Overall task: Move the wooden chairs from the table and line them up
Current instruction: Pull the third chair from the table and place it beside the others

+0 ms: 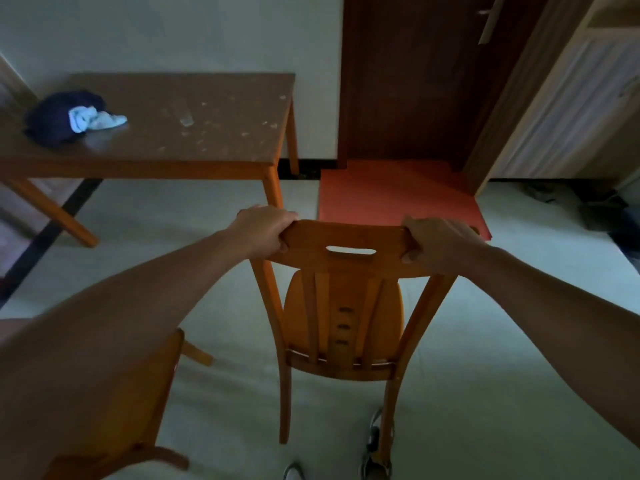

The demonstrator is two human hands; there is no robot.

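A wooden chair [343, 317] with a slotted top rail stands in front of me on the pale floor, its back facing me. My left hand [263, 230] grips the left end of the top rail and my right hand [438, 242] grips the right end. The wooden table [194, 133] stands at the upper left, apart from this chair. Part of a second wooden chair [138, 410] shows at the lower left, partly hidden under my left forearm.
A dark cloth bundle [59, 119] with a light blue rag [93, 119] lies on the table's left side. An orange mat [398, 195] lies before a dark wooden door [415, 81]. Shoes [602, 209] sit by the right wall. My feet [374, 455] are behind the chair.
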